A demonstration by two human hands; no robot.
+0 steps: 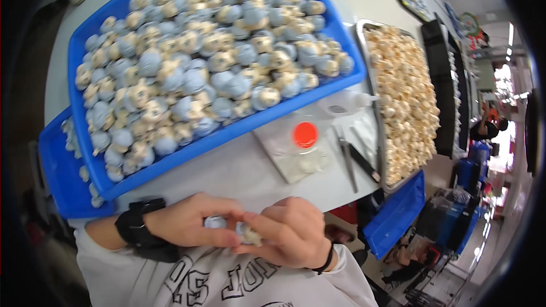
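Note:
Close to my body, below a large blue tray (pixel 230 139), my two hands meet. My left hand (pixel 185 220), with a black band on its wrist, pinches a small light blue piece (pixel 215 222) between thumb and fingers. In my right hand (pixel 297 230) is a small cream-and-blue figure piece (pixel 250 235), partly covered by the fingers. The two pieces are near each other; whether they touch is hard to tell. Heaped in the blue tray are many similar cream-and-light-blue figure pieces (pixel 193 79).
Right of the blue tray stands a metal tray of cream pieces (pixel 404 108). Between them lie a white nozzle bottle (pixel 341 103), a red-lidded jar (pixel 305 135), tweezers (pixel 347 165) and a black-handled tool (pixel 364 162). A smaller blue tray (pixel 62 187) sits at left, a blue bin (pixel 395 216) lower right.

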